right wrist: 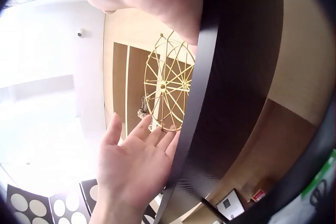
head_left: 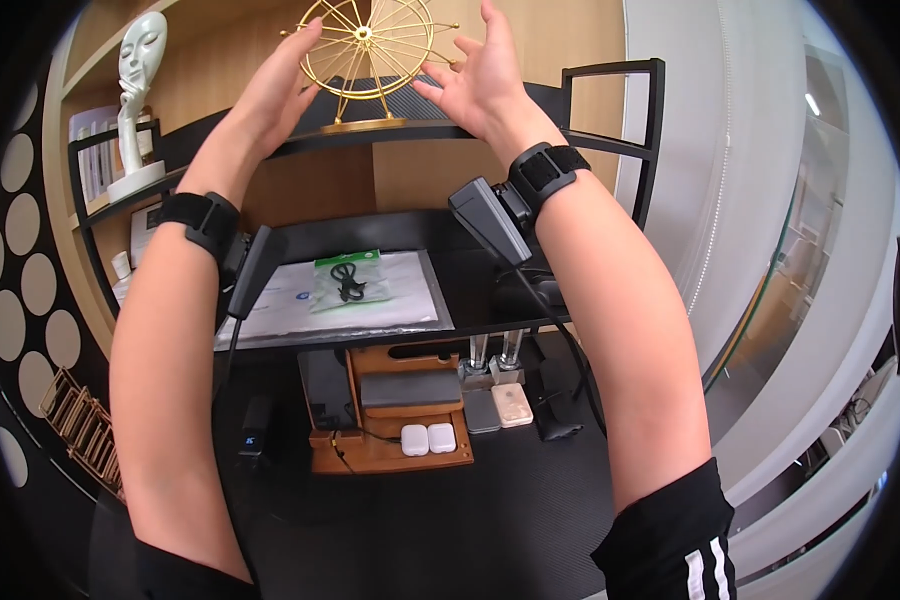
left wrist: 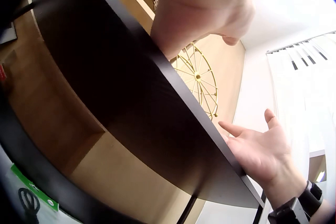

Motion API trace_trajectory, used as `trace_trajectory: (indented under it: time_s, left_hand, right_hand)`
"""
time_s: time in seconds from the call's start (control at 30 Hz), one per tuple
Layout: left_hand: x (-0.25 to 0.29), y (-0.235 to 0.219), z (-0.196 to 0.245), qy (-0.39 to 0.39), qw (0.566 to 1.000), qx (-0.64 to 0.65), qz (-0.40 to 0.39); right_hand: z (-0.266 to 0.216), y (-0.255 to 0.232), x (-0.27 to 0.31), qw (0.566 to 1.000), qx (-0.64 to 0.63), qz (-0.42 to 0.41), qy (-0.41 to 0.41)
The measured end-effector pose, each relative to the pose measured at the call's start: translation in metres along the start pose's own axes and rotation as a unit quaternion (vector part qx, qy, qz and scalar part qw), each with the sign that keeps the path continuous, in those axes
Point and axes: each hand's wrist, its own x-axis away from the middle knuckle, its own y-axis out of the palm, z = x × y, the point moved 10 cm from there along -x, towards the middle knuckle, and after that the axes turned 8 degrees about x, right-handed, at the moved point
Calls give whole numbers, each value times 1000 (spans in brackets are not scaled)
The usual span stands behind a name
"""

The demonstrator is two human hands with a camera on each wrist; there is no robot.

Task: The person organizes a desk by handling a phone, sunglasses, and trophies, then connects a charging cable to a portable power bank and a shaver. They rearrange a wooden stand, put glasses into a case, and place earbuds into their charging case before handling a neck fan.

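Observation:
A gold wheel ornament (head_left: pixel 364 34) with thin spokes stands upright on its base on the black top shelf (head_left: pixel 300 140). At its left is my left hand (head_left: pixel 275 90), fingers extended beside the rim; my right hand (head_left: pixel 482 85) is at its right, palm facing the wheel and fingers spread. The left wrist view shows the wheel (left wrist: pixel 198 77) partly behind the shelf edge, with the right hand (left wrist: pixel 262 150) open. In the right wrist view the left hand (right wrist: pixel 134 169) has straight fingers close to the wheel (right wrist: pixel 164 86); whether they touch it, I cannot tell.
A white face sculpture (head_left: pixel 140 100) stands on the left shelf. Below, a green-topped packet with a black cable (head_left: pixel 348 282) lies on a clear flat bag (head_left: pixel 410 300). Lower down are a wooden organizer (head_left: pixel 390 462), two white cases (head_left: pixel 428 440) and a black frame (head_left: pixel 655 130) at right.

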Motion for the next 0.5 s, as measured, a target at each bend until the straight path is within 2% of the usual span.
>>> trace_trajectory:
  time_s: [0.03, 0.1, 0.23, 0.47, 0.5]
  left_hand:
    - [0, 6, 0, 2, 1000, 10, -15]
    - [2, 17, -2, -2, 999, 19, -43]
    - [1, 33, -7, -1, 997, 32, -68]
    - [8, 42, -3, 13, 998, 6, -66]
    - [12, 33, -2, 5, 1000, -19, -11]
  right_hand:
    - [-4, 1, 1, 1000, 3, 0, -3]
    - [-10, -16, 6, 995, 23, 100, 3]
    - [-16, -25, 13, 994, 29, 103, -18]
    - [-12, -25, 15, 995, 19, 101, -2]
    - [-11, -23, 14, 994, 17, 108, 13]
